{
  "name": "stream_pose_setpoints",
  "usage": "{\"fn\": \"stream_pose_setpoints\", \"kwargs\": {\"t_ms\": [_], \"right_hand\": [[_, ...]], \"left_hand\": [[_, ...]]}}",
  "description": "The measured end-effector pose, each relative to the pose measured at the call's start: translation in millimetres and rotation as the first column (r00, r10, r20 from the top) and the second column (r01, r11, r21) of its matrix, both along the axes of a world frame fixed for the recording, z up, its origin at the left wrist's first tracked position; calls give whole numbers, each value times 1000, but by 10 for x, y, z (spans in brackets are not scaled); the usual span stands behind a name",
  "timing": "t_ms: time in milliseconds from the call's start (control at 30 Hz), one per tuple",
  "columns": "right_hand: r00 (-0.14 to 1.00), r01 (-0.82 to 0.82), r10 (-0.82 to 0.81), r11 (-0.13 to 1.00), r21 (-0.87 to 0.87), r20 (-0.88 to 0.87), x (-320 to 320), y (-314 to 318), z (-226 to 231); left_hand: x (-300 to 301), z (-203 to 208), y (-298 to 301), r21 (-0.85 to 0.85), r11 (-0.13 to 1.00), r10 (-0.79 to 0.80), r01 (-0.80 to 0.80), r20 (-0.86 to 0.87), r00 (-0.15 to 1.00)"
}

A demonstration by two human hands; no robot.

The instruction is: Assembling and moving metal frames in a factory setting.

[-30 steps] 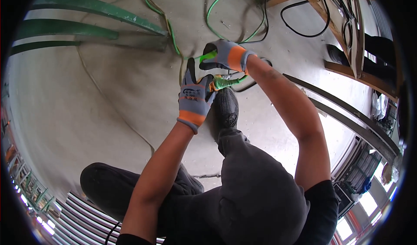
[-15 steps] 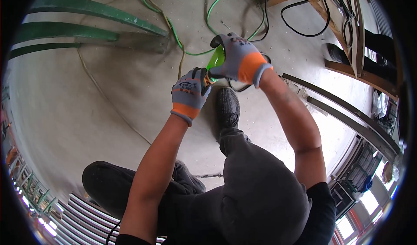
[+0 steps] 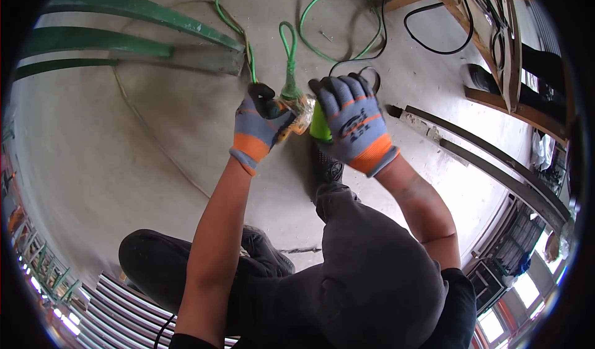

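Observation:
My left hand [image 3: 260, 123], in a grey glove with an orange cuff, grips a small clear, yellowish bundle [image 3: 299, 110] joined to a green cable [image 3: 288, 52] that loops up over the concrete floor. My right hand [image 3: 353, 126], gloved the same way, closes around a bright green cylinder-shaped piece [image 3: 320, 126] right beside that bundle. Both hands meet in front of me above my bent knee [image 3: 334, 194]. What sits inside the bundle is hidden by the fingers.
Green metal beams [image 3: 124, 14] lie at the upper left. Dark flat bars [image 3: 471, 157] run along the floor at right, below a wooden frame [image 3: 489, 14] with black cables [image 3: 427, 39]. Ribbed metal sheets [image 3: 118, 312] sit at the lower left.
Both hands have turned: the right glove now shows its back and covers the green piece, while the left hand shifted to grip the bundle from the left.

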State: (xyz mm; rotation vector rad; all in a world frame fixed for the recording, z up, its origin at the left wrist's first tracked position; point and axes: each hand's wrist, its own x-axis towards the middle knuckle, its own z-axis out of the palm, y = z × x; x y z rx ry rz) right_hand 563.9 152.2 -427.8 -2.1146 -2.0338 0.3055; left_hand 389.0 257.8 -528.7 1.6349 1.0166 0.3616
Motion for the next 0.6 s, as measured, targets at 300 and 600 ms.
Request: {"fn": "stream_pose_setpoints", "kwargs": {"t_ms": [300,600], "right_hand": [[989,-8,48,963,-271,142,398,191,218],[918,-365,369,929,-57,148,582,276,-121]], "left_hand": [[46,229,192,-227,952,-142,205,266,953],[-48,381,349,-380,784,-284,491,484,828]]}}
